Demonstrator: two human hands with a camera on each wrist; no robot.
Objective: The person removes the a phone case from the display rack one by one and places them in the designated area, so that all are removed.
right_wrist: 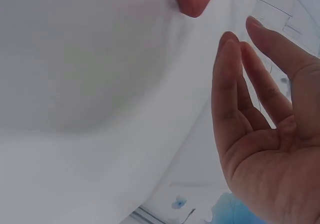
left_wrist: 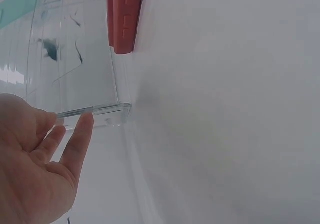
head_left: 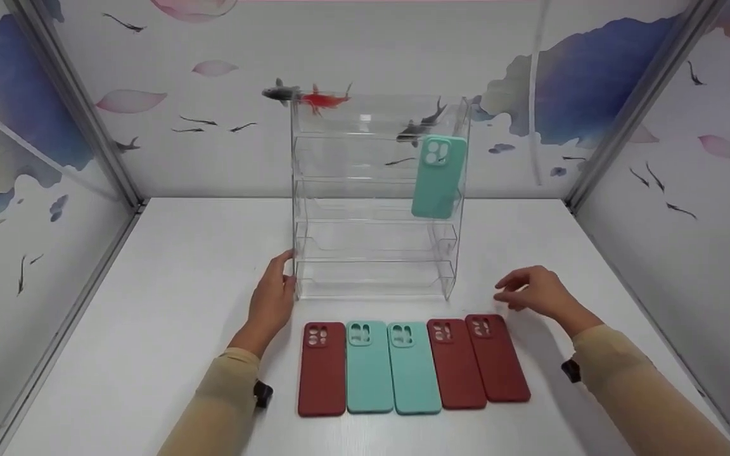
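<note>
My left hand (head_left: pixel 271 303) touches the lower left side of a clear acrylic display rack (head_left: pixel 374 278). In the left wrist view its fingertips meet the rack's edge (left_wrist: pixel 107 108), with the little finger extended. My right hand (head_left: pixel 535 292) hovers right of the rack with fingers loosely bent, nothing between thumb and fingertips. A mint-green phone case (head_left: pixel 439 180) leans upright at the rack's right end, on a middle tier. In front lie phone cases in a row: a red one (head_left: pixel 322 373), two mint-green ones (head_left: pixel 369 373), then two red ones (head_left: pixel 498 364) nearest my right hand.
The white table (head_left: pixel 181 253) carries the rack and the row of cases. Printed panels (head_left: pixel 213 152) with fish and petals enclose it at the back and sides, joined by metal corner posts (head_left: pixel 76 107).
</note>
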